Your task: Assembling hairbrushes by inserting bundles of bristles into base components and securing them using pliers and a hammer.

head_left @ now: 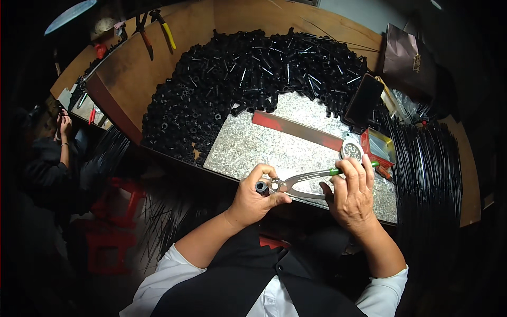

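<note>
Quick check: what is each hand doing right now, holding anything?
Left hand: closed, pinching a small black tube at the pliers' head.
Right hand: closed around the green-tipped handles of the metal pliers.

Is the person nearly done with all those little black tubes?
Not nearly. The left hand holds one small black tube at the nose of the pliers, which the right hand grips by the handles. A big pile of black tubes waits on the bench. No finished ones are clearly visible.
</note>
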A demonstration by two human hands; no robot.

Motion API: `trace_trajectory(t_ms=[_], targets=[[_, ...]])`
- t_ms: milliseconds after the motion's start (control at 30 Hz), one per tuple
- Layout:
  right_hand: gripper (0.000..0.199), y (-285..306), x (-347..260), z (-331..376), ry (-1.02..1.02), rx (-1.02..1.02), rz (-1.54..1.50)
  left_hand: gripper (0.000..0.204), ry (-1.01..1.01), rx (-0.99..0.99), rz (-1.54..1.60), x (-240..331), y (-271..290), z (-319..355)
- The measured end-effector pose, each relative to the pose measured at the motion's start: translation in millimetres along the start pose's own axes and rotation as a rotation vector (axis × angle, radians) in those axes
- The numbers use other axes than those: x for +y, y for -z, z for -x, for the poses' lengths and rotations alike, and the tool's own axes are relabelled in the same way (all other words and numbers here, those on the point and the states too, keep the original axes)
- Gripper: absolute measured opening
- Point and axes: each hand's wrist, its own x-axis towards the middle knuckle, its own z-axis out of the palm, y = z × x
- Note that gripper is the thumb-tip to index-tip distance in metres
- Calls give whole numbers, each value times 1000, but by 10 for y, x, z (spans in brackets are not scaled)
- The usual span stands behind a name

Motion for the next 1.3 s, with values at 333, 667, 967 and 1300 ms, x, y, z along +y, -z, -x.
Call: trace_trajectory(t_ms=[333,667,967,1300], targets=[[27,163,-77,187,24,-140,-183,50,-27,-35,-106,-17,72,53],[32,283,-233,350,-885,-1410,-1886,60,-26,-385,-96,43,158,93],[31,121,-269,542,-294,-582,-1127,65,-89,-280,-125,71,231,25],[56,166,-305,506,-329,-764,-1062,54,-119,-425,-159,-61,235,40]])
